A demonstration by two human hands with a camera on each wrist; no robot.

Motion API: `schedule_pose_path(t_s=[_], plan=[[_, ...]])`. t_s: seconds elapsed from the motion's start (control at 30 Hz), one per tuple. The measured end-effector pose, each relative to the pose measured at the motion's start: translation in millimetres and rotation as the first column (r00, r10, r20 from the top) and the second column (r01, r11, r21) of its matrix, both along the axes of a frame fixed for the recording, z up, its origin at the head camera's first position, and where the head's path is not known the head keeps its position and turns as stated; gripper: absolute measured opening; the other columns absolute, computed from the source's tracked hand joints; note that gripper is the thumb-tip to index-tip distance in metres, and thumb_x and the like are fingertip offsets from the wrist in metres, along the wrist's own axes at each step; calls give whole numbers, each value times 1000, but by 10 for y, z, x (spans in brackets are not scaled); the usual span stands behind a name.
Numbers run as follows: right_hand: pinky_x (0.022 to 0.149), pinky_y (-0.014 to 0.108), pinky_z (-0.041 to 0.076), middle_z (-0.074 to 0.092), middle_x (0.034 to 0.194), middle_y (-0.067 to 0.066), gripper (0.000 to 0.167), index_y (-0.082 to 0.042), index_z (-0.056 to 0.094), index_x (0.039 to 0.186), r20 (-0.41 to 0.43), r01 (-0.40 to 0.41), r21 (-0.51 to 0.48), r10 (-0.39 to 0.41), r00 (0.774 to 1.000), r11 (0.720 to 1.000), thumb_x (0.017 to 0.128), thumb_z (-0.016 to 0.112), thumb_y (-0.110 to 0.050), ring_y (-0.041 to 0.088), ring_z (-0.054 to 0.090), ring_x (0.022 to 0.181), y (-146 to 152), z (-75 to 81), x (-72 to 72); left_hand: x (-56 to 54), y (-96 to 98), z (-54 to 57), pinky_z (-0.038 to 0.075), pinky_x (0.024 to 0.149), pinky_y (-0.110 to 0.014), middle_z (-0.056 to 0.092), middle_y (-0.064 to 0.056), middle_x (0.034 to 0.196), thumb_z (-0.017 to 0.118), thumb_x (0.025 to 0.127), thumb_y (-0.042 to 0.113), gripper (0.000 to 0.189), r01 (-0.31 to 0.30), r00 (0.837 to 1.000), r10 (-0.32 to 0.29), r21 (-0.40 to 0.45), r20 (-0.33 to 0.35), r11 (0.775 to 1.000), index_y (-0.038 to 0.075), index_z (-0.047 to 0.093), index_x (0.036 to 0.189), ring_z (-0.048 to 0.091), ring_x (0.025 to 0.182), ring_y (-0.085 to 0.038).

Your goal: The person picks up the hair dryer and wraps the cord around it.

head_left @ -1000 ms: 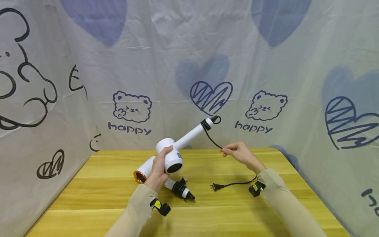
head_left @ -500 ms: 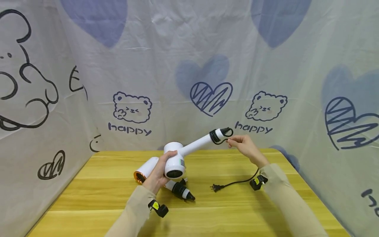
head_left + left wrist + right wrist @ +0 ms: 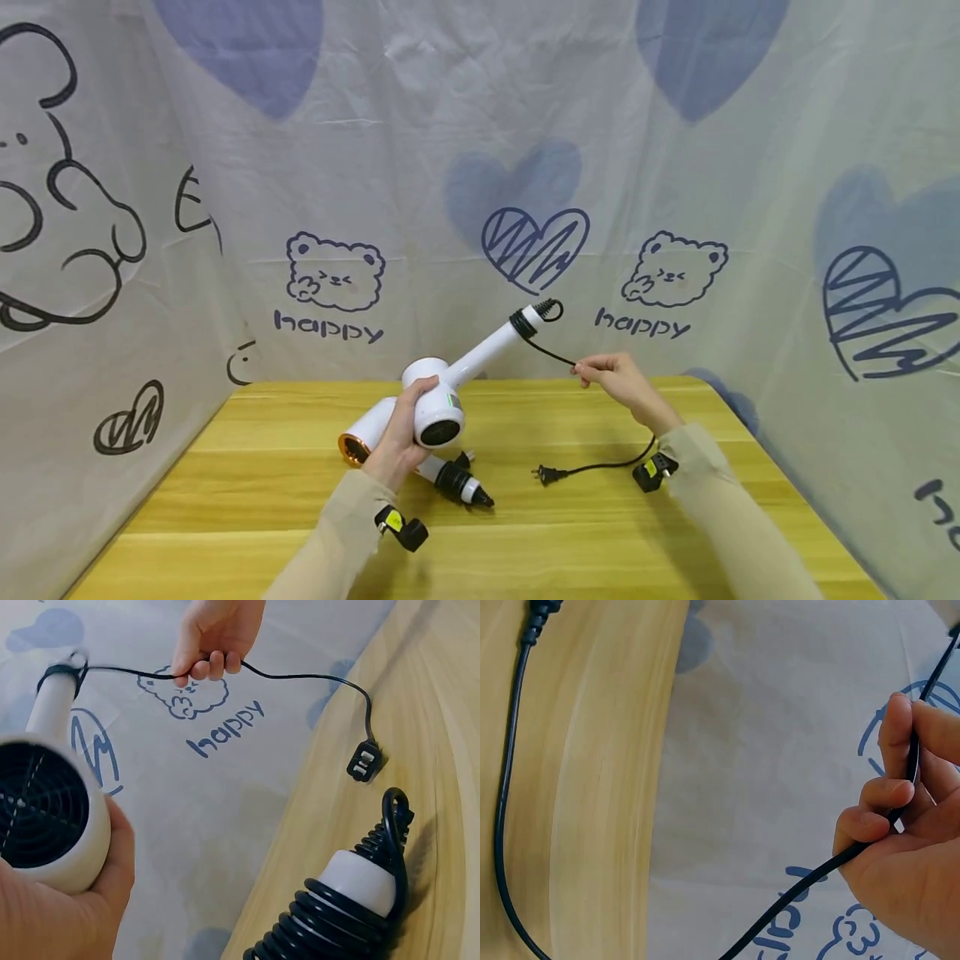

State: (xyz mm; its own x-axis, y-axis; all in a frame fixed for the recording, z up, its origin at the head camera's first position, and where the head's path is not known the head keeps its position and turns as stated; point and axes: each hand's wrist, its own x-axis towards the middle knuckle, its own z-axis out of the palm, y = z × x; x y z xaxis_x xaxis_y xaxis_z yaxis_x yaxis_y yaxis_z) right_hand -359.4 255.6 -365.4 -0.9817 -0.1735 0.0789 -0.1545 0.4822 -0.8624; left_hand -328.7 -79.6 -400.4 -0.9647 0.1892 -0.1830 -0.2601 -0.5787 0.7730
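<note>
My left hand (image 3: 403,427) grips the head of a white hair dryer (image 3: 480,354), raised above the table with its handle slanting up to the right. Several turns of black cord (image 3: 522,324) circle the handle's end. From there the cord runs taut to my right hand (image 3: 617,383), which pinches it between thumb and fingers; in the right wrist view the cord (image 3: 913,761) passes through the curled fingers. Its tail drops to the table, ending in a two-pin plug (image 3: 551,475). Behind my left hand lies a second white hair dryer (image 3: 372,421), partly hidden, its cord wound round the handle.
The wooden table (image 3: 240,500) carries the second dryer and the plug. At its far edge hangs a pale curtain (image 3: 450,108) printed with hearts and bears, continuing along both sides. A small black camera is strapped to each wrist.
The held dryer's handle end dipped toward the right hand, then tilted back up and left. The cord between slackened and is stretched again. Both hands kept their hold; the second dryer stayed put.
</note>
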Motion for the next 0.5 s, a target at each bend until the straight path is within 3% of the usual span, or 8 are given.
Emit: schedule_pose_path(t_s=[0.1,0.23,0.37,0.5], plan=[[107,61,36,71,110,12,34,-5,71,115,-15,20,36,-20,1000,999,99,58,-31,32,57,115,-6,-22,-17,15,0,-3,53,70,-26,58,-1,95,55,93,37,50,62,998,-61,-21,19,998,9,36,130,59,77,-14],[91,44,47,68,118,13,33,-6,72,113,-28,57,89,-55,998,994,98,59,-33,28,59,101,1,-38,-31,13,-5,-26,53,69,-27,59,-2,93,54,93,36,51,138,990,-137,-50,28,989,7,36,131,59,76,-14],[68,28,44,66,87,7,28,-1,73,99,-57,91,118,-84,995,989,96,61,-26,19,50,74,0,-51,-32,21,-14,-69,55,72,-31,60,-3,93,55,93,35,53,212,977,-206,-106,61,972,4,35,132,60,76,-15],[60,24,41,69,81,9,21,3,73,94,-151,83,155,-59,987,984,93,64,-16,12,47,65,-20,-35,-22,33,-36,-112,58,78,-38,61,-6,98,58,92,32,59,259,966,-250,-211,69,943,-1,34,135,63,81,-18]])
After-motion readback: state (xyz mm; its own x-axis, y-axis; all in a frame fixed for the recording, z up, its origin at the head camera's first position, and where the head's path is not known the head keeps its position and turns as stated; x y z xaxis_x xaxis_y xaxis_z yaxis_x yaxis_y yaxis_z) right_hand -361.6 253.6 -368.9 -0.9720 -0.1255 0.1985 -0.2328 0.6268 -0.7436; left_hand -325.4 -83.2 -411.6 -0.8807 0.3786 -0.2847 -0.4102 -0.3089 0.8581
